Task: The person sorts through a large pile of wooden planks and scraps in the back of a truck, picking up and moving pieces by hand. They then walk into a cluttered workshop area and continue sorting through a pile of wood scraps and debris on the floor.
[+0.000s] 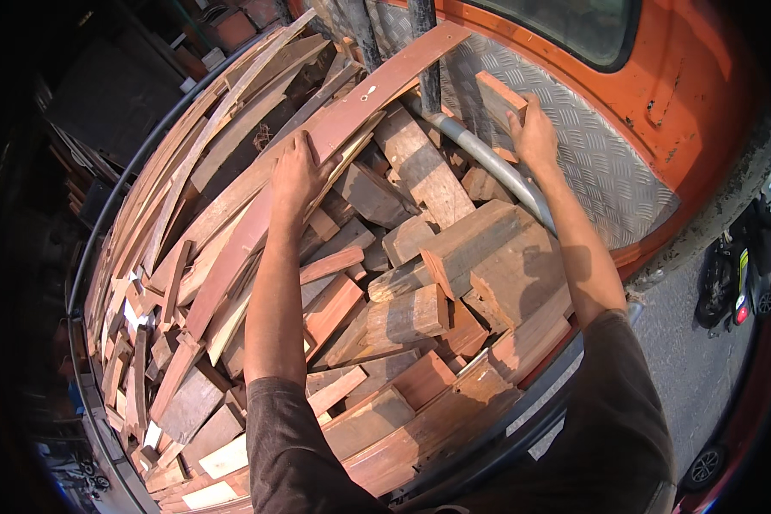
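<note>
I look down into a truck bed heaped with reddish-brown wood offcuts. My left hand [298, 171] rests palm down on a long reddish plank [377, 90] that runs diagonally up toward the cab. My right hand [535, 137] grips a short reddish wood block [499, 98] held against the ribbed metal plate behind the cab. Thick square blocks [480, 248] lie between my two forearms, and a grey pipe [488, 163] passes under my right wrist.
Long thin planks [206, 146] pile along the bed's left side, small scraps [146, 343] lower left. The orange cab [677, 94] with its chequer plate [574, 137] stands ahead. Paved ground [685, 360] and a parked scooter [737, 274] are on the right.
</note>
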A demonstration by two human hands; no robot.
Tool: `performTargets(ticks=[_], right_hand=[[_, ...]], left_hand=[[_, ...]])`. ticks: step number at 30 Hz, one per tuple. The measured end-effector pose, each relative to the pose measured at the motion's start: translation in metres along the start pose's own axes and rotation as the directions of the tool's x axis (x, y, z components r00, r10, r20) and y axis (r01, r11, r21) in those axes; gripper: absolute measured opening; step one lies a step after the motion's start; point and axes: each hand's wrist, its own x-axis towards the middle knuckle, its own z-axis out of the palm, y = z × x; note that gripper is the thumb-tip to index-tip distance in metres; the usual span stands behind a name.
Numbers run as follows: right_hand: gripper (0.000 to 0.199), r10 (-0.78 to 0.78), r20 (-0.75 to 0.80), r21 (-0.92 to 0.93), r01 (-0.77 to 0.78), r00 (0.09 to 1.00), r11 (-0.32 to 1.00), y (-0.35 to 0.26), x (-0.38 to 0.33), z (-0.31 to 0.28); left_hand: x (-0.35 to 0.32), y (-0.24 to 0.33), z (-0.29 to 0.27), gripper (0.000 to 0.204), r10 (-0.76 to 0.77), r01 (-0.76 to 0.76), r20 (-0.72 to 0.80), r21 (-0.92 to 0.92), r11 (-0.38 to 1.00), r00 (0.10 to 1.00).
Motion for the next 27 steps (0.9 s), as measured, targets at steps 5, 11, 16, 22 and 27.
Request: performTargets(ticks=[5,11,16,22,27], right_hand=[[0.037,-0.024,0.073,-0.063,0.028,0.997,0.998,-0.01,-0.007,0.027],[0.036,0.005,0.374,-0.101,0.035,0.927,0.994,0.04,-0.02,0.05],[0.034,0.011,0.47,-0.089,0.035,0.883,0.995,0.063,-0.014,0.087],[0.038,0.0,0.672,-0.265,0.241,0.741,0.934,0.095,0.018,0.121],[0.035,-0.016,0.825,-0.272,0.42,0.565,0.866,0.111,0.027,0.143]], left_hand=[[-0.026,-0.004,0.008,0.095,0.089,-0.087,-0.031,0.073,0.994,0.996],[-0.071,-0.021,-0.002,0.086,0.056,-0.049,0.06,-0.113,0.992,0.997],[-0.16,-0.012,-0.027,0.086,0.148,-0.121,0.248,-0.119,0.986,0.957],[-0.256,-0.039,-0.054,0.086,0.01,0.047,0.404,-0.131,0.99,0.915],[-0.299,-0.033,-0.084,0.081,-0.138,0.249,0.4,-0.242,0.938,0.906]])
